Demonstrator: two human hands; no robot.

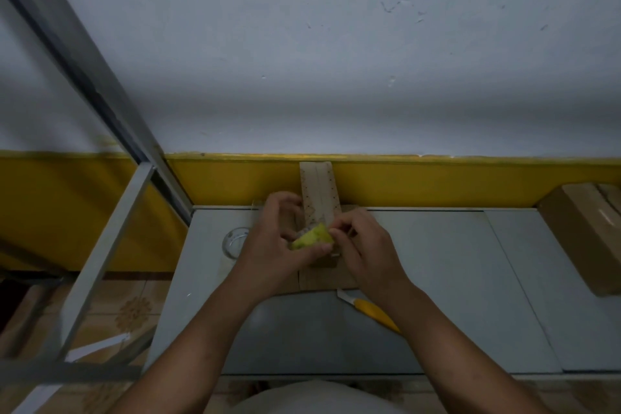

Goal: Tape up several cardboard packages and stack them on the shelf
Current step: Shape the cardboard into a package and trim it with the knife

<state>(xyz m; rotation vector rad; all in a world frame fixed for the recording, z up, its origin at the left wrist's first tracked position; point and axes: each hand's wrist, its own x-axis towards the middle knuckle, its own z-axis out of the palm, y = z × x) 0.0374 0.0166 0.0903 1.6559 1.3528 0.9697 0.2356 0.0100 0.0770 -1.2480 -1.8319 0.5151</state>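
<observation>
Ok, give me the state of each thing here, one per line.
left hand: grips yellow-green item
right hand: pinches its edge
yellow-green item: held above flat cardboard
upright cardboard: stands against wall
knife: lies on table, blade tip out
right package: closed, taped, lying flat
glass dish: upright, looks empty

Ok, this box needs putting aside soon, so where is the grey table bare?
Bare grey tabletop lies between the right hand and the brown cardboard package at far right, and near its front edge. It is crowded around the clear glass beside the left hand and the yellow-handled cutter.
</observation>
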